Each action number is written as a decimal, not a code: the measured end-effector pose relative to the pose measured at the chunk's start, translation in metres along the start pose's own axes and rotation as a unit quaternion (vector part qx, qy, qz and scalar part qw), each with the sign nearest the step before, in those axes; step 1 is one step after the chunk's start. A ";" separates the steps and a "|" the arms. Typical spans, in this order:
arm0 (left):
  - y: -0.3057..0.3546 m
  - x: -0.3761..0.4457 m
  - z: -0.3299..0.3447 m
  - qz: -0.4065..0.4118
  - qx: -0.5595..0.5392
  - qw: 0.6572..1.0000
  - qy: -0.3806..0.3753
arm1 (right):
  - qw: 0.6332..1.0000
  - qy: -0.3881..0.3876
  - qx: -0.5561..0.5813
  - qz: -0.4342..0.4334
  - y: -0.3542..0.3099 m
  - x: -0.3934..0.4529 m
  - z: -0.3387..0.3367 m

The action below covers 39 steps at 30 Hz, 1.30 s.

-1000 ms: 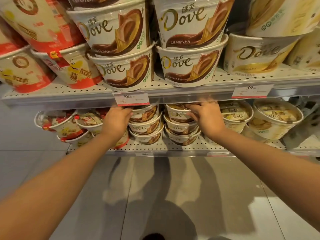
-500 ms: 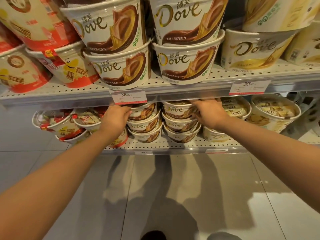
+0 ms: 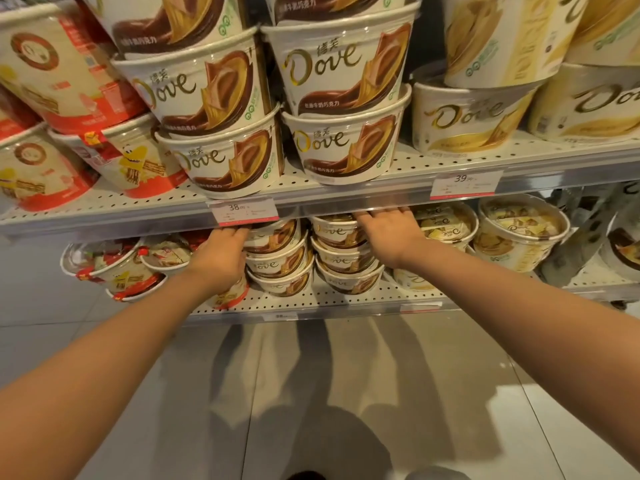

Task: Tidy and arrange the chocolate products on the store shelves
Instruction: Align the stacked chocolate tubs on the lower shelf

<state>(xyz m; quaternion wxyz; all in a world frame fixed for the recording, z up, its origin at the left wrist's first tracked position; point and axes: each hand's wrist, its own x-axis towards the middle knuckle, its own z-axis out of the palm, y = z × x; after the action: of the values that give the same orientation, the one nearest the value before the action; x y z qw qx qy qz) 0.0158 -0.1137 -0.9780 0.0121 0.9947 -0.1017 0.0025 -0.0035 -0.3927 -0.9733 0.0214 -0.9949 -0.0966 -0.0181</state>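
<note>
Two stacks of brown Dove chocolate tubs stand side by side on the lower shelf (image 3: 311, 303), a left stack (image 3: 277, 265) and a right stack (image 3: 343, 261). My left hand (image 3: 221, 258) is against the left stack's left side, its fingers curled round the top tub's rim. My right hand (image 3: 388, 233) lies along the right side of the right stack. Its fingers reach straight back beside the top tub, and the upper shelf's edge (image 3: 346, 199) hides their tips. Larger brown Dove tubs (image 3: 343, 147) are stacked on the upper shelf.
Red-trimmed tubs (image 3: 110, 268) sit left of my left hand, and yellow Dove tubs (image 3: 519, 233) sit right of my right hand. Price tags (image 3: 242, 211) hang on the upper shelf edge just above both hands. Grey floor tiles lie below.
Both hands have gone deeper under the upper shelf edge while staying on the two stacks. My right hand's fingers have straightened and slid to the stack's right side.
</note>
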 end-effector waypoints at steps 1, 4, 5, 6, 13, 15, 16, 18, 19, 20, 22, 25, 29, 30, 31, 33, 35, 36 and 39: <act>0.001 -0.002 -0.002 0.005 0.005 1.000 -0.012 | 1.000 0.002 -0.001 -0.009 0.000 -0.003 -0.002; 0.009 -0.012 -0.013 0.031 0.012 0.999 -0.023 | 0.998 0.012 -0.002 -0.066 -0.002 -0.018 -0.010; 0.013 -0.017 -0.017 0.045 0.018 0.999 -0.022 | 0.996 0.013 0.005 -0.085 -0.003 -0.023 -0.013; 0.019 -0.022 -0.022 0.059 0.026 0.998 -0.022 | 0.995 0.011 0.021 -0.101 -0.002 -0.028 -0.018; 0.090 -0.043 -0.088 0.172 0.012 0.984 0.046 | 0.963 0.109 0.194 -0.152 0.033 -0.060 -0.074; 0.122 -0.044 -0.112 0.211 -0.026 0.973 0.091 | 0.950 0.168 0.221 -0.143 0.051 -0.074 -0.095; 0.139 -0.044 -0.123 0.229 -0.038 0.966 0.114 | 0.943 0.202 0.225 -0.138 0.060 -0.080 -0.105; 0.172 -0.040 -0.144 0.260 -0.049 0.950 0.168 | 0.929 0.278 0.207 -0.130 0.080 -0.090 -0.124; 0.188 -0.036 -0.153 0.272 -0.051 0.941 0.194 | 0.924 0.313 0.185 -0.121 0.091 -0.094 -0.132; 0.202 -0.032 -0.160 0.280 -0.051 0.933 0.219 | 0.919 0.345 0.155 -0.109 0.103 -0.098 -0.141; 0.227 -0.022 -0.171 0.289 -0.035 0.920 0.264 | 0.908 0.403 0.083 -0.077 0.129 -0.103 -0.159; 0.255 -0.007 -0.183 0.306 0.004 0.901 0.307 | 0.879 0.476 -0.002 -0.021 0.167 -0.106 -0.183; 0.289 0.020 -0.204 0.310 -0.020 0.898 0.311 | 0.900 0.436 -0.007 0.028 0.208 -0.101 -0.207; 0.298 0.029 -0.208 0.307 -0.035 0.900 0.308 | 0.916 0.400 0.015 0.040 0.217 -0.100 -0.213; 0.304 0.038 -0.212 0.303 -0.048 0.901 0.306 | 0.932 0.357 0.030 0.049 0.225 -0.099 -0.217; 0.309 0.053 -0.221 0.284 -0.074 0.909 0.297 | 0.964 0.260 0.001 0.056 0.237 -0.093 -0.229; 0.310 0.065 -0.232 0.269 -0.082 0.922 0.267 | 0.985 0.158 -0.064 0.039 0.242 -0.084 -0.245; 0.311 0.070 -0.238 0.275 -0.075 0.926 0.248 | 0.989 0.113 -0.090 0.027 0.243 -0.080 -0.255; 0.314 0.078 -0.253 0.318 -0.059 0.934 0.152 | 0.990 0.034 -0.138 -0.005 0.244 -0.071 -0.280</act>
<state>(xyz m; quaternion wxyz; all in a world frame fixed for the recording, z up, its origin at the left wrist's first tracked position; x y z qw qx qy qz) 0.0278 -0.4309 -0.7170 0.0849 0.8954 -0.4100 0.1513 -0.0350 -0.6584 -0.7060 -0.1125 -0.9867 -0.0977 -0.0653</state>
